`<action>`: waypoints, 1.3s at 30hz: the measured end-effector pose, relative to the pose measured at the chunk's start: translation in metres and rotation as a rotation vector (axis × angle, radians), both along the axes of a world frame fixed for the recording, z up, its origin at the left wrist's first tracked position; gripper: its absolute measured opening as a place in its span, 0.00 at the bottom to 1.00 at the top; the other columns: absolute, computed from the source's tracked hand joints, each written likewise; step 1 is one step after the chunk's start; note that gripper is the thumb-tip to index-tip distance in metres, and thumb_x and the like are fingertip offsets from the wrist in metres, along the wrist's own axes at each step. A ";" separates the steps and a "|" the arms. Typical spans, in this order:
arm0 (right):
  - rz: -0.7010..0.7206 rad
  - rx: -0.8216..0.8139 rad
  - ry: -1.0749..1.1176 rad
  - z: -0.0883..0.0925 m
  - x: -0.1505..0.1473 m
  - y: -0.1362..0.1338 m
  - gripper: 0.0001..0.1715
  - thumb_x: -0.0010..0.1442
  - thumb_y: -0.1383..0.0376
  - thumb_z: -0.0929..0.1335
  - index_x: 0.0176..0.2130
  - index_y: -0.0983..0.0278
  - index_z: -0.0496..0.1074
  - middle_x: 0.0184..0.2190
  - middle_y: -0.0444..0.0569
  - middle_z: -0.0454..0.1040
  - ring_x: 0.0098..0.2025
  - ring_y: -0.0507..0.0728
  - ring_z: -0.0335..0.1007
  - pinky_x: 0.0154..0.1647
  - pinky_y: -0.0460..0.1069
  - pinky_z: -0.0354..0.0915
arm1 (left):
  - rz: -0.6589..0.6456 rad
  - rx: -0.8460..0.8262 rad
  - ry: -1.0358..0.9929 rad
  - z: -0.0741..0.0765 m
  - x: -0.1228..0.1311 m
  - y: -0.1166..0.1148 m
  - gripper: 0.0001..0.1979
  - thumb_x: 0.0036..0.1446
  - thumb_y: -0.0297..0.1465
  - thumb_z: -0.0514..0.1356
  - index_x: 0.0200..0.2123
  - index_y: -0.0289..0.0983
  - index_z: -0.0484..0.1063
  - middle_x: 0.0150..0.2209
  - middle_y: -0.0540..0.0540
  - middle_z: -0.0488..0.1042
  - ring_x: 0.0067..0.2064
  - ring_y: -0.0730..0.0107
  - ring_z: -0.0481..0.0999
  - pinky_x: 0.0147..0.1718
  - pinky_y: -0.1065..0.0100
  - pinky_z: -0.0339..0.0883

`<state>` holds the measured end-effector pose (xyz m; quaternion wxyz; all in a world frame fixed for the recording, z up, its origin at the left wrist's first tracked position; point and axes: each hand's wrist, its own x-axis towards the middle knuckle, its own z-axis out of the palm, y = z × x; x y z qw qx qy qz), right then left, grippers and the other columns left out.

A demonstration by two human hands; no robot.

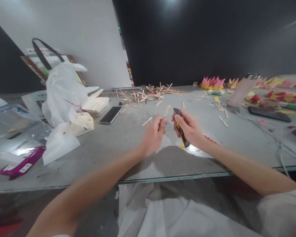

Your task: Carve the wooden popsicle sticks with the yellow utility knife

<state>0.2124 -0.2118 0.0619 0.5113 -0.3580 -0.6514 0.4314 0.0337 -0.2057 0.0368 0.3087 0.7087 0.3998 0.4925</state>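
Pinched in my left hand [155, 134] is a flat wooden craft stick [167, 111], its upper end sticking up past the fingers. My right hand [188, 126] is wrapped round a dark utility knife [184, 133] with yellow parts; the top end leans toward the stick, apart from it. Whether the blade is out is too small to tell. Another craft stick [147, 121] lies just left of my left hand. Under my right wrist a white sheet [199, 151] and a thin red-patterned strip [212, 139] show in part.
Loose craft sticks [148, 95] are heaped at the back. On the left are a phone [111, 115], a white plastic bag [61, 92], a clear bottle [17, 121] and a purple packet [23, 161]. Rightward stand paper flowers [212, 83], a tumbler [243, 90], a dark phone [268, 114] and cables [266, 130].
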 end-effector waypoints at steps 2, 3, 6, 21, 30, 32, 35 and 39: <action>-0.115 0.071 -0.078 -0.002 0.001 0.005 0.20 0.68 0.45 0.71 0.40 0.57 0.67 0.23 0.38 0.65 0.21 0.51 0.58 0.21 0.48 0.58 | -0.009 0.025 0.030 -0.003 0.000 -0.001 0.20 0.77 0.49 0.49 0.40 0.41 0.67 0.22 0.56 0.61 0.23 0.72 0.61 0.28 0.67 0.56; -0.152 0.093 -0.110 -0.002 0.000 0.008 0.20 0.66 0.46 0.73 0.39 0.57 0.67 0.25 0.39 0.66 0.22 0.51 0.58 0.21 0.48 0.58 | -0.011 0.037 0.049 -0.004 0.000 -0.001 0.19 0.77 0.47 0.49 0.40 0.41 0.68 0.22 0.56 0.62 0.23 0.72 0.61 0.28 0.67 0.56; -0.175 0.123 -0.179 -0.003 0.000 0.013 0.20 0.64 0.48 0.74 0.37 0.58 0.69 0.28 0.43 0.69 0.25 0.52 0.60 0.23 0.48 0.58 | -0.014 0.055 0.111 -0.005 0.000 -0.002 0.16 0.77 0.43 0.49 0.41 0.41 0.68 0.23 0.55 0.64 0.24 0.72 0.62 0.29 0.67 0.56; -0.297 0.262 -0.478 -0.014 0.000 0.016 0.15 0.72 0.51 0.67 0.48 0.58 0.73 0.37 0.49 0.81 0.34 0.58 0.75 0.39 0.51 0.66 | 0.010 0.052 0.255 -0.008 -0.002 0.002 0.17 0.78 0.41 0.46 0.43 0.40 0.69 0.24 0.55 0.66 0.25 0.70 0.67 0.31 0.66 0.55; -0.340 0.282 -0.652 -0.026 -0.002 0.022 0.21 0.75 0.52 0.63 0.56 0.62 0.74 0.42 0.56 0.85 0.39 0.64 0.83 0.38 0.52 0.68 | 0.051 0.040 0.386 -0.008 -0.005 0.001 0.20 0.78 0.42 0.43 0.46 0.40 0.70 0.27 0.52 0.71 0.29 0.66 0.72 0.34 0.65 0.60; -0.342 0.292 -0.650 -0.026 -0.002 0.022 0.21 0.75 0.52 0.63 0.55 0.62 0.74 0.42 0.56 0.85 0.39 0.64 0.83 0.38 0.52 0.68 | 0.048 0.032 0.375 -0.008 -0.004 0.000 0.19 0.78 0.42 0.44 0.46 0.40 0.70 0.27 0.51 0.71 0.29 0.66 0.72 0.34 0.65 0.60; -0.345 0.293 -0.615 -0.027 -0.002 0.021 0.21 0.74 0.51 0.63 0.55 0.61 0.74 0.42 0.56 0.85 0.39 0.64 0.82 0.38 0.52 0.68 | 0.029 0.006 0.289 -0.006 -0.001 -0.001 0.19 0.78 0.44 0.45 0.43 0.40 0.69 0.25 0.53 0.69 0.27 0.68 0.69 0.32 0.66 0.60; -0.307 0.271 -0.556 -0.027 -0.004 0.017 0.21 0.74 0.49 0.64 0.54 0.61 0.74 0.39 0.54 0.84 0.37 0.62 0.80 0.37 0.51 0.67 | 0.051 -0.039 0.056 0.000 0.001 0.000 0.24 0.78 0.50 0.43 0.38 0.41 0.65 0.22 0.55 0.64 0.24 0.71 0.65 0.30 0.67 0.60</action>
